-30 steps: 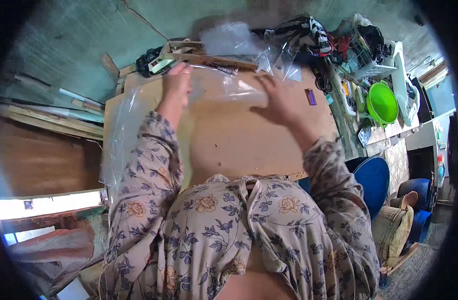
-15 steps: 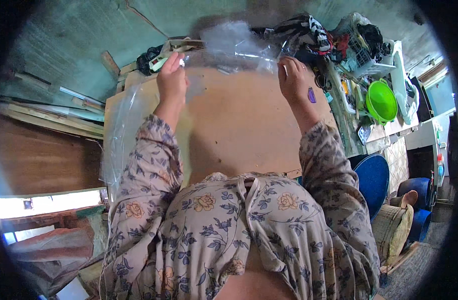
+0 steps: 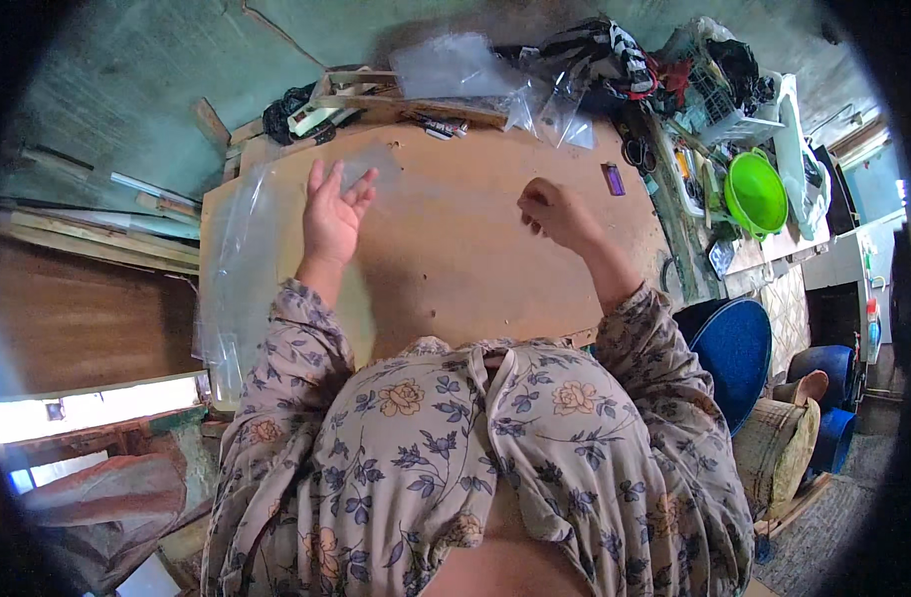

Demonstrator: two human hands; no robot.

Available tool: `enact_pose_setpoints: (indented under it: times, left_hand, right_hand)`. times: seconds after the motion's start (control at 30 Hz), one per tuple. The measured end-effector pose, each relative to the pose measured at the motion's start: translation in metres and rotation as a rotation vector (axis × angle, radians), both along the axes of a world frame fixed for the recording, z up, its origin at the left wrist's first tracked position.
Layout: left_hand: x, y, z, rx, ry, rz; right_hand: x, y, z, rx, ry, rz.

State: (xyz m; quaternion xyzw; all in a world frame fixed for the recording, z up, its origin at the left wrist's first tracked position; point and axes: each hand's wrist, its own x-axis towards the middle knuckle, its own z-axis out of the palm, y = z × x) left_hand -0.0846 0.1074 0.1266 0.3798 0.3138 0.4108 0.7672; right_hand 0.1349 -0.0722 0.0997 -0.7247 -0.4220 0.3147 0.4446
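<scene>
My left hand (image 3: pixel 334 217) is open above the left part of the tan board (image 3: pixel 455 269), palm up with the fingers apart. Over the board's right half, my right hand (image 3: pixel 557 212) is closed with its fingers loosely curled; nothing shows in it. Clear plastic film (image 3: pixel 451 68) lies along the far edge, beyond both hands. Another see-through plastic sheet (image 3: pixel 239 254) covers the board's left side. Right of my right hand lies a purple lighter (image 3: pixel 615 179).
Wood strips (image 3: pixel 406 101) and a dark striped bundle (image 3: pixel 600 55) line the back. A green basin (image 3: pixel 757 194), a plastic crate (image 3: pixel 734 124) and black-handled scissors (image 3: pixel 637 153) sit at the right. Blue tubs (image 3: pixel 734 353) stand below, and planks (image 3: pixel 97 239) lie at left.
Both hands have come back toward me from the far edge. The clear film between them has been let go and rests at the back. My left fingers have spread.
</scene>
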Motion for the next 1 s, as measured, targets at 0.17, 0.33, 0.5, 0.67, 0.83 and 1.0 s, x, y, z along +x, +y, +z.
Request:
enact_pose_setpoints:
  times: [0.17, 0.33, 0.5, 0.67, 0.83, 1.0]
  left_hand:
    - [0.030, -0.068, -0.059, 0.724, 0.506, 0.121]
    - [0.040, -0.099, -0.063, 0.209, 0.438, -0.305]
    - [0.036, -0.098, -0.046, 0.020, 0.238, -0.408]
    - [0.026, -0.082, -0.086, 0.076, 0.395, -0.292]
    - [0.012, -0.061, -0.129, -0.024, 0.734, -0.530]
    - [0.025, -0.044, -0.051, 1.438, 0.959, 0.159]
  right_hand:
    - [-0.036, 0.016, -0.024, 0.104, 0.859, 0.022]
    - [-0.090, 0.021, -0.007, 0.169, 0.873, -0.201]
    - [-0.075, 0.024, -0.007, 0.170, 0.812, -0.244]
    - [-0.011, 0.031, 0.029, 0.118, 0.338, -0.258]
    - [0.017, 0.042, 0.052, 0.202, -0.624, 0.072]
    - [0.000, 0.030, 0.084, 0.154, -0.745, 0.254]
